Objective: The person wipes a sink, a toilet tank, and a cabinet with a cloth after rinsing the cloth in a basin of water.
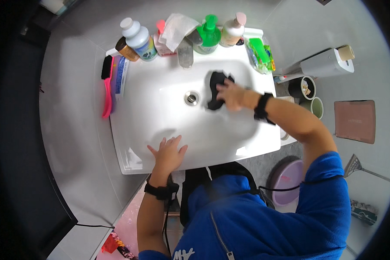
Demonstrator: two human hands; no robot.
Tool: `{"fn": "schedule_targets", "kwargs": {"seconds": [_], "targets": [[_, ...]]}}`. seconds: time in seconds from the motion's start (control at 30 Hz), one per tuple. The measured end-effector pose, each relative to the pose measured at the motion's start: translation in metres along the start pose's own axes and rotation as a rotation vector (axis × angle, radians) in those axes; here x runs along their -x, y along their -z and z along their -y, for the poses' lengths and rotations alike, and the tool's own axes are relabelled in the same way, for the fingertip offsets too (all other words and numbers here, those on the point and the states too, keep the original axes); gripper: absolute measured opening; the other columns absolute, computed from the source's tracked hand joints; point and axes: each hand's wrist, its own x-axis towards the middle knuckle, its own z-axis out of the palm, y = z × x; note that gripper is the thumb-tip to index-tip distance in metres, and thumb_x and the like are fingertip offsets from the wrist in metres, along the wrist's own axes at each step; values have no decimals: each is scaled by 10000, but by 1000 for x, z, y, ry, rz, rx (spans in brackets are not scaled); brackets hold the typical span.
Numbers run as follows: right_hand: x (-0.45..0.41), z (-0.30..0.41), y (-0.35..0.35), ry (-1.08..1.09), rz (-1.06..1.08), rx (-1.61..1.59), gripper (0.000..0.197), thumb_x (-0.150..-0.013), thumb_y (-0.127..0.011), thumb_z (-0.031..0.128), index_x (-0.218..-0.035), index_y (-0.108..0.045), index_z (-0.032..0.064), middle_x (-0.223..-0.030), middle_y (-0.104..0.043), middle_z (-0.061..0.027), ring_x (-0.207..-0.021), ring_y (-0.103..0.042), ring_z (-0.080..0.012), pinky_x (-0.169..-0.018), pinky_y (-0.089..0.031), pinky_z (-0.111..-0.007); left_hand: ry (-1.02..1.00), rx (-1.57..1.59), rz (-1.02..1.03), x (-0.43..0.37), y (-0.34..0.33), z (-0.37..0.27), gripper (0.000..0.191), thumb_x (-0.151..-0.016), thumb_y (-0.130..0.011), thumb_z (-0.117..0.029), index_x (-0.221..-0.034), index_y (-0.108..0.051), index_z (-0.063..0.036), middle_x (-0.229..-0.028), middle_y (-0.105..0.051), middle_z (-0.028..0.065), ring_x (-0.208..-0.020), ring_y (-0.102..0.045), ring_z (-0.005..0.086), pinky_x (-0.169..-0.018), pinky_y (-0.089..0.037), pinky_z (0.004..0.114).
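Observation:
A white washbasin (149,130) spans the middle of the view, with a metal drain (191,98) near its centre. My right hand (232,94) lies over a crumpled black cloth (216,86) inside the basin, right of the drain; the fingers look spread on its right edge, slightly blurred, and whether they grip it I cannot tell. My left hand (169,154) is above the basin's front part, palm down, fingers apart, holding nothing. The faucet (185,53) stands at the back, its top partly covered by a white cloth or tissue (178,29). Both wrists wear black bands.
Along the back rim stand a white bottle (139,39), a green pump bottle (208,35) and a pale pump bottle (233,31). A pink-handled brush (107,87) lies on the left rim, green packets (261,53) on the right. Lower right is a purple basin (287,183); a dark cable crosses my clothing.

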Motion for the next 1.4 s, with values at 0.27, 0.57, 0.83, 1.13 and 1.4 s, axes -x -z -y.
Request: {"fn": "schedule_targets", "kwargs": {"seconds": [0.27, 0.57, 0.83, 1.13, 1.4], "targets": [[4, 14, -47, -234, 91, -2, 500, -825, -408, 355, -1324, -377, 371, -1469, -141, -154, -1342, -59, -395, -1038, 15, -568, 40, 20, -108, 4, 8, -3, 444, -846, -507, -410, -1227, -496, -184, -1244, -513, 74, -1243, -362, 302, -968, -47, 696], [41, 108, -32, 314, 271, -749, 564, -864, -400, 429, -1379, -275, 235, -1389, -235, -283, -1227, -341, -442, -1026, -263, -483, 125, 166, -335, 20, 2, 27, 362, -844, -528, -377, -1108, -560, -130, -1147, -559, 125, -1200, -413, 287, -970, -67, 691], [16, 81, -5, 56, -253, -1156, 341, -769, -508, 93, -1094, -604, 128, -1048, -597, -184, -1011, -564, -297, -897, -428, -360, 104, 232, -536, 22, 0, 47, 272, -830, -576, -312, -1024, -586, -122, -1053, -593, 96, -1123, -475, 264, -974, -172, 613], [-163, 107, -53, -693, -752, -578, 726, -815, -483, 401, -1386, -219, 37, -1405, -97, -324, -1244, -128, -560, -996, -144, -613, 37, 432, -632, 27, -2, 51, 195, -824, -592, -240, -967, -599, -107, -977, -607, 96, -1061, -520, 291, -975, -201, 577], [-125, 144, -13, 91, -108, -571, 626, -830, -448, 277, -1407, -214, 213, -1486, 8, -131, -1340, -26, -423, -1039, -126, -569, 9, 406, -736, 38, 1, 60, 157, -806, -594, -163, -890, -623, -33, -904, -636, 127, -898, -573, 288, -835, -386, 365]]}}
